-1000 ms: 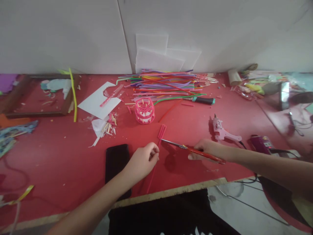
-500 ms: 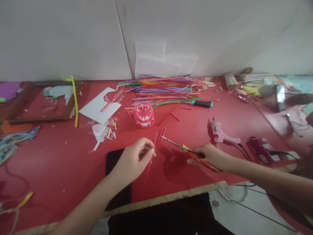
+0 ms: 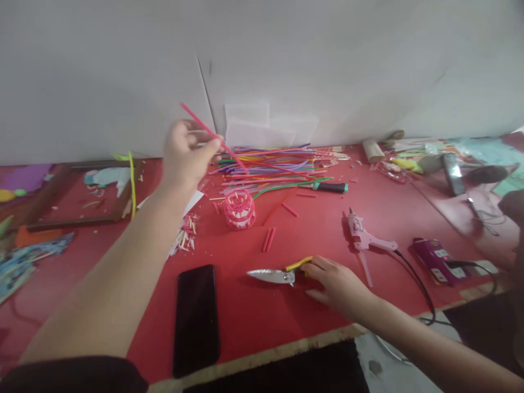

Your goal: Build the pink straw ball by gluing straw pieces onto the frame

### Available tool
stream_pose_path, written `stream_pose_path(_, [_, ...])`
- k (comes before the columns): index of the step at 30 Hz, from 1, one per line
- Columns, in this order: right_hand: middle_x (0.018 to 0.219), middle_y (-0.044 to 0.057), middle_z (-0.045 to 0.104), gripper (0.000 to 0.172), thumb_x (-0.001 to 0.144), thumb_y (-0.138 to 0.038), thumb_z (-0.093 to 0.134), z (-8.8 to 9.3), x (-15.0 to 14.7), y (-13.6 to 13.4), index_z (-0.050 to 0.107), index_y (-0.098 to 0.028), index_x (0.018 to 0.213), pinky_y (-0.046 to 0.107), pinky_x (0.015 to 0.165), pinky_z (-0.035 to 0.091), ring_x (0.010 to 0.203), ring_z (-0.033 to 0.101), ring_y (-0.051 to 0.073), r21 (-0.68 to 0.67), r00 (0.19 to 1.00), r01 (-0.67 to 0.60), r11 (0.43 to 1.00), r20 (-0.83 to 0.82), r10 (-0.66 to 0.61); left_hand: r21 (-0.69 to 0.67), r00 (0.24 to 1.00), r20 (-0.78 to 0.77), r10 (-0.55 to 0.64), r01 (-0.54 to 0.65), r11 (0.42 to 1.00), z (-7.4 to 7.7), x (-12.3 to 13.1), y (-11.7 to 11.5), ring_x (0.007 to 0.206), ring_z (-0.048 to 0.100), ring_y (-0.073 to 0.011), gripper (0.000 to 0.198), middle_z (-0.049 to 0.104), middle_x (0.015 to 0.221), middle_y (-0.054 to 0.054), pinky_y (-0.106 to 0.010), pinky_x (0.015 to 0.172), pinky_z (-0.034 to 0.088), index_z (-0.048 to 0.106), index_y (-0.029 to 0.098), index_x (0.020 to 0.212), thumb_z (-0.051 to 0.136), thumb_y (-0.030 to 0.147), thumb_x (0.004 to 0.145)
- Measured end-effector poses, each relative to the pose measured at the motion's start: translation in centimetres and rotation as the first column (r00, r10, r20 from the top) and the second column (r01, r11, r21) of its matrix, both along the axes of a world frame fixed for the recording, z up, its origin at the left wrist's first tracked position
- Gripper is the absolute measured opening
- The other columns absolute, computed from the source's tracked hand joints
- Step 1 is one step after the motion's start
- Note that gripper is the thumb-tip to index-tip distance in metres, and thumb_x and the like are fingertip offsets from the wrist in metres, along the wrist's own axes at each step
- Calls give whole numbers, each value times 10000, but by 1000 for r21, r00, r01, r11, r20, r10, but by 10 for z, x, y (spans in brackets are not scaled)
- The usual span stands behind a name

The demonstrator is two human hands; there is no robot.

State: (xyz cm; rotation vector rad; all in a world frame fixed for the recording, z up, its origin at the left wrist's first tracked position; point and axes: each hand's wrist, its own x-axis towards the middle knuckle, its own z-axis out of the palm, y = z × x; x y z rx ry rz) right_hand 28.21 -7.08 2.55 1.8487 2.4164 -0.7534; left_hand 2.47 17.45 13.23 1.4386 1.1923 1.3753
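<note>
My left hand (image 3: 186, 153) is raised above the red table (image 3: 102, 273), fingers pinched on a long pink straw (image 3: 213, 135) that slants up to the left. My right hand (image 3: 333, 281) rests low on the table with its fingers around the yellow and red handles of a pair of scissors (image 3: 278, 273); the blades are shut and lie flat, pointing left. Short cut pink straw pieces (image 3: 268, 239) lie just beyond the scissors. A small pink round straw basket (image 3: 239, 209) stands behind them.
A pile of coloured straws (image 3: 270, 164) lies by the wall. A black phone (image 3: 196, 319) lies near the front edge. A pink glue gun (image 3: 364, 237) with cord and a purple box (image 3: 432, 259) sit to the right. Wooden frame (image 3: 53, 196) at left.
My left hand rose from the table toward the back left, carrying the long pink straw. My right hand lowered the scissors flat onto the table with the blades shut.
</note>
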Motion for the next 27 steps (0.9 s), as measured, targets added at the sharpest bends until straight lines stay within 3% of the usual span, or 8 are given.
stream_pose_path(5, [1187,94,674,382,823,-176,692,6,-4,11,669,-218,1202,423,1020,480,1139,604,271,22,996,-55,998,-66,56,-188,994,-28,-106,99,977,-35,51,37,762,702,-136,371,698,896,-24,-340,790,592,512,133,1161,693,46,849])
stream_pose_path(9, [1179,95,673,366,809,-143,680,10,-14,16,685,-188,1172,424,1042,465,1131,596,277,42,995,-50,998,-83,53,-307,972,-77,-220,187,933,-53,74,49,1024,673,-227,351,650,1218,-101,-435,874,583,577,155,1265,642,298,950])
stream_pose_path(13, [1129,86,676,275,876,-145,598,17,-13,18,692,-216,1125,418,989,489,1082,611,254,77,995,12,997,-99,-5,-407,946,-178,-270,179,896,-55,66,61,1079,652,-244,361,624,1277,-103,-460,902,571,585,169,1274,626,341,960])
stream_pose_path(16, [1104,95,694,242,945,-218,522,17,12,18,687,-228,1121,404,933,520,1041,642,248,186,974,186,965,-160,-157,-410,927,-286,-241,109,906,-52,40,65,1079,652,-247,360,623,1277,-106,-461,898,573,586,166,1273,623,342,961])
stream_pose_path(19, [1103,94,710,261,948,-282,471,7,57,15,665,-235,1116,387,885,546,1006,675,252,403,903,420,813,-95,-419,-325,920,-349,-176,57,944,-49,9,52,1089,649,-250,363,621,1284,-107,-466,905,569,586,167,1274,625,343,960])
stream_pose_path(22, [1222,196,663,412,867,-178,424,-11,104,10,589,-142,1243,514,974,492,1141,631,348,495,824,513,701,-55,-564,-232,928,-326,-182,108,967,-54,-17,18,1289,573,-319,590,606,1368,-173,-469,1079,452,570,165,1259,661,588,858])
stream_pose_path(25, [1251,248,641,605,762,-114,439,-32,134,8,483,-70,1364,558,989,471,1163,620,382,512,801,525,680,-27,-598,-217,920,-272,-281,226,950,-75,-32,-24,1396,482,-349,935,514,1472,-247,-496,1118,418,420,156,1392,622,785,730])
stream_pose_path(27, [1187,211,676,648,745,-100,451,-44,141,9,454,-94,1394,501,928,517,1088,658,349,498,803,522,693,-13,-596,-227,910,-262,-322,266,937,-93,-36,-47,1473,369,-364,1088,391,1560,-264,-518,1162,362,304,179,1462,712,771,646])
